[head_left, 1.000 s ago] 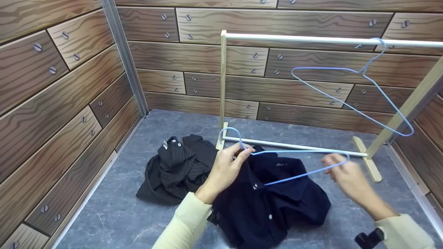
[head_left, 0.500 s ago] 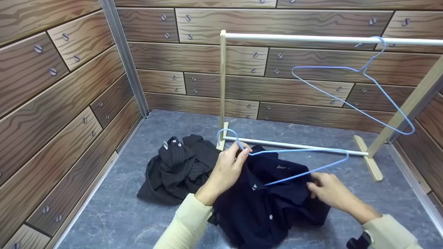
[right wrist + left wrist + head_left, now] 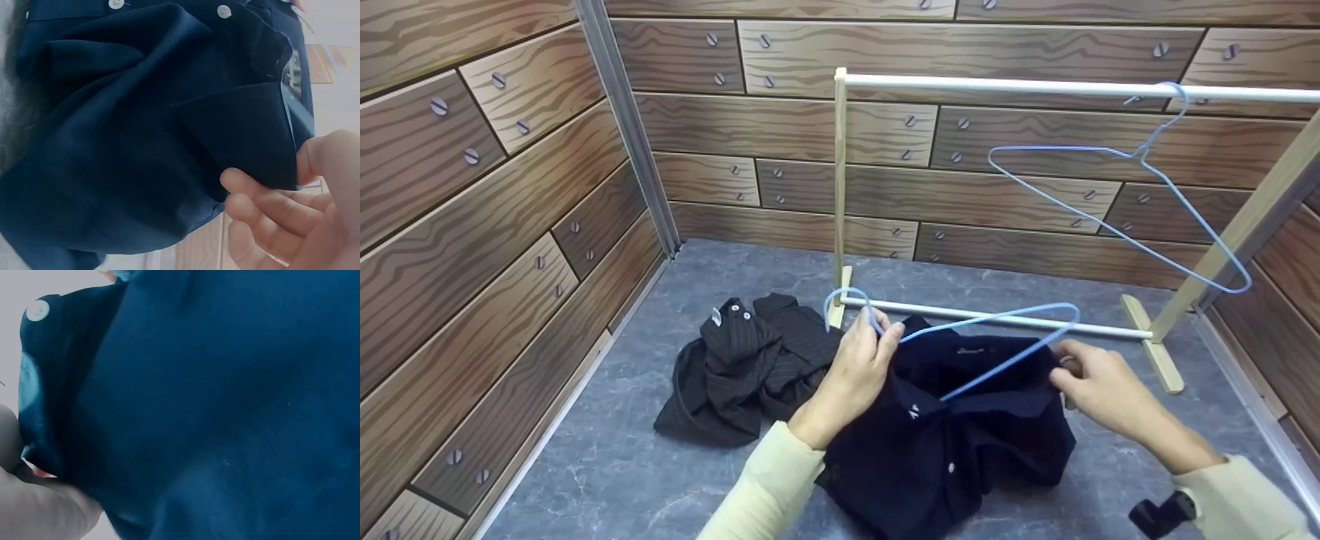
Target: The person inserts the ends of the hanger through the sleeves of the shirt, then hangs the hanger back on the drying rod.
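Note:
A navy shirt (image 3: 900, 472) with white buttons lies bunched in the head view. My left hand (image 3: 851, 367) grips a blue wire clothes hanger (image 3: 1011, 362) just under its hook. In the left wrist view, that hand's thumb and finger (image 3: 45, 509) also pinch an edge of the shirt. One arm of the hanger angles up to the right over the neck opening; part of its lower wire is hidden inside the shirt. On the right, my right hand (image 3: 1099, 382) pinches the collar (image 3: 242, 135) between thumb and fingertips, its other fingers curled below the cloth.
A crumpled dark striped garment (image 3: 735, 375) lies on the grey floor to the left. Behind stands a rack with a white rail (image 3: 997, 84), a wooden post (image 3: 841, 180) and feet; a second blue hanger (image 3: 1080, 202) hangs on it. Wood-patterned walls enclose the area.
My right hand has left the hanger's tip, moved to the shirt's collar and drawn it outward, spreading the neck. The hanger's right end has swung leftward and up, its hook slightly lower.

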`<state>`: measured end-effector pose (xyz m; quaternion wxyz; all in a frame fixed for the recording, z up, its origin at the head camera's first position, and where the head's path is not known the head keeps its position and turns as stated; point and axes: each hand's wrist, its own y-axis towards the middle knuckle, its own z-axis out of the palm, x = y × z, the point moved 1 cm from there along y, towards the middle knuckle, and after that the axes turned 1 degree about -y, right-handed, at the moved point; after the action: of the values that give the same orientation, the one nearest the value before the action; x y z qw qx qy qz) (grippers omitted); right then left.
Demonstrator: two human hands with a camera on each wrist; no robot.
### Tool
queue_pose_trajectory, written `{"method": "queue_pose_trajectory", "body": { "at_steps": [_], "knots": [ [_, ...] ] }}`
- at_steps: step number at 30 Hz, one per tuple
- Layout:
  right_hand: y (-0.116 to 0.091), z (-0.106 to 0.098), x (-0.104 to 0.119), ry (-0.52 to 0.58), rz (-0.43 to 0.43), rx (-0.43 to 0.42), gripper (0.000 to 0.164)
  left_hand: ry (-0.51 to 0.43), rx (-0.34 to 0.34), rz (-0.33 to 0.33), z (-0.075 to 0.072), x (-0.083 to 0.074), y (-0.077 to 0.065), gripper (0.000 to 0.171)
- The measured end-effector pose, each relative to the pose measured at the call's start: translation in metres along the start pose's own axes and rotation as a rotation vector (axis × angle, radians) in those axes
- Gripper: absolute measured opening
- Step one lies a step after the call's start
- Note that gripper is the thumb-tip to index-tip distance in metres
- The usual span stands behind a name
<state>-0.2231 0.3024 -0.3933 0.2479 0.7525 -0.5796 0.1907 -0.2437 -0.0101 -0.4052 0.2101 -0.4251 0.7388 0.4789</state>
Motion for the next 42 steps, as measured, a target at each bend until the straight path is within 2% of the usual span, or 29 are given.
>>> {"method": "queue_pose_trajectory", "body": {
  "at_steps": [5, 11, 15, 18, 24, 29, 33, 39, 42],
  "knots": [
    [-0.001, -0.013, 0.006, -0.029, -0.003, -0.016, 0.021, -0.011, 0.000, 0.014, 0.000, -0.002, 0.001, 0.025],
    [-0.001, -0.026, 0.009, -0.036, -0.011, -0.048, 0.022, 0.036, 0.031, -0.026, -0.003, -0.004, 0.001, 0.015],
    [-0.003, -0.034, 0.011, -0.040, -0.028, -0.060, 0.020, 0.111, 0.041, -0.058, -0.005, -0.004, 0.000, 0.010],
    [-0.004, -0.040, 0.013, -0.061, -0.053, -0.060, 0.021, 0.186, 0.043, -0.055, -0.007, -0.003, -0.002, 0.012],
    [-0.005, -0.046, 0.015, -0.124, -0.102, -0.090, 0.021, 0.345, 0.053, 0.007, -0.006, -0.001, -0.005, 0.013],
    [-0.005, -0.045, 0.016, -0.156, -0.138, -0.139, 0.020, 0.432, 0.063, 0.051, 0.001, -0.003, -0.006, 0.014],
    [-0.003, -0.040, 0.018, -0.201, -0.177, -0.195, 0.018, 0.436, 0.081, 0.097, 0.008, -0.005, -0.006, 0.013],
    [0.002, -0.020, 0.028, -0.338, -0.243, -0.204, 0.020, 0.316, 0.111, 0.177, 0.014, -0.013, -0.005, 0.012],
    [0.001, -0.010, 0.033, -0.388, -0.311, -0.251, 0.021, 0.279, 0.118, 0.221, 0.015, -0.017, -0.003, 0.013]
  ]
}}
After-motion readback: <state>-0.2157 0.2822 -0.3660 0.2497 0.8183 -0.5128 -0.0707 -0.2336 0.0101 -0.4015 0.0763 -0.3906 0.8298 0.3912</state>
